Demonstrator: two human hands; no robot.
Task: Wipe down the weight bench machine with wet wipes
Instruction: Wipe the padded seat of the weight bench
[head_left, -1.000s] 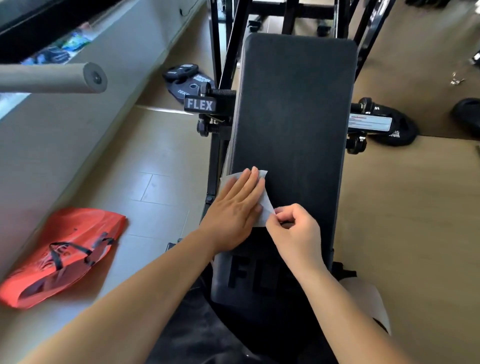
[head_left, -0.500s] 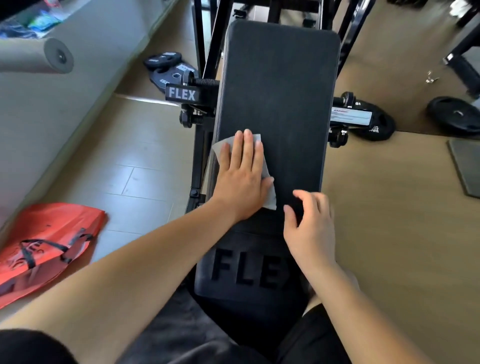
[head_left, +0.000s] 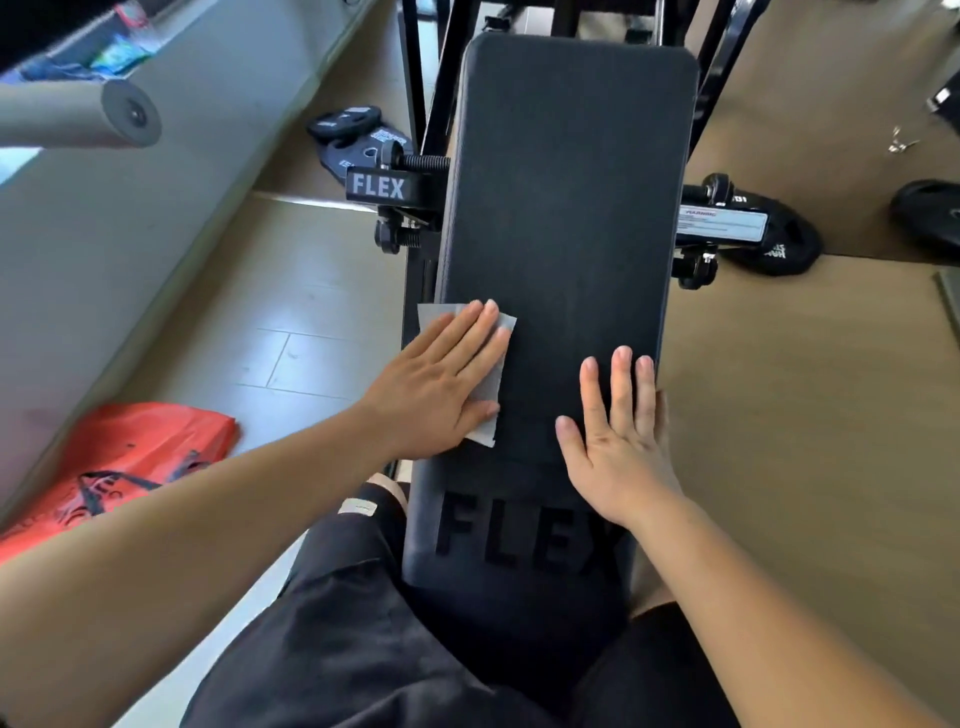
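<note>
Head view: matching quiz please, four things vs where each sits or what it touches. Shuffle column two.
1. left hand
2. right hand
3. red bag
4. warning label

A. on the floor, left of the bench pad
B. flat on the bare bench pad, near its right edge
C. out past the bench pad's right side
D. flat on the wet wipe

Pairs: 1-D, 2-B, 3-A, 4-C

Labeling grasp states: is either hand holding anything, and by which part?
Nothing gripped. Left hand presses flat on the wet wipe's middle; right hand lies flat on the bare bench pad.
</note>
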